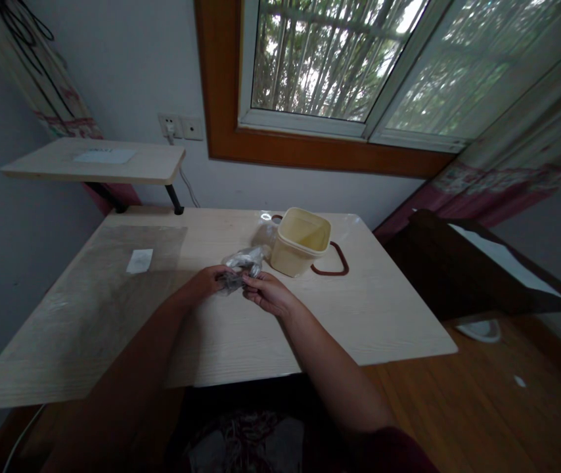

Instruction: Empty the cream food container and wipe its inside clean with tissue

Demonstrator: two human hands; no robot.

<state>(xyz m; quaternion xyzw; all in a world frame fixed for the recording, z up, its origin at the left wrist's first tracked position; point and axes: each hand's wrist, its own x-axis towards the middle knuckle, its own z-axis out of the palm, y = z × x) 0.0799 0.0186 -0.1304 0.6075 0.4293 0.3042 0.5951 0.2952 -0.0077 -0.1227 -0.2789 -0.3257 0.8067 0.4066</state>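
Nearest, over the pale table [369,322], the left hand [205,281] and right hand [269,293] meet. Both sets of fingers are clamped on a crumpled clear bag [242,265] pinched between them, its loose end rising just beyond the fingertips. Just past the right fingers stands an open yellow tub [300,244] — a dark red ring [334,267] lies against its right side. Well left of the left fingers lies a white slip [139,261].

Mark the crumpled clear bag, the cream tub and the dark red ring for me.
crumpled clear bag [244,261], head view, upper folds
cream tub [291,259], head view, front wall
dark red ring [330,273], head view, near edge
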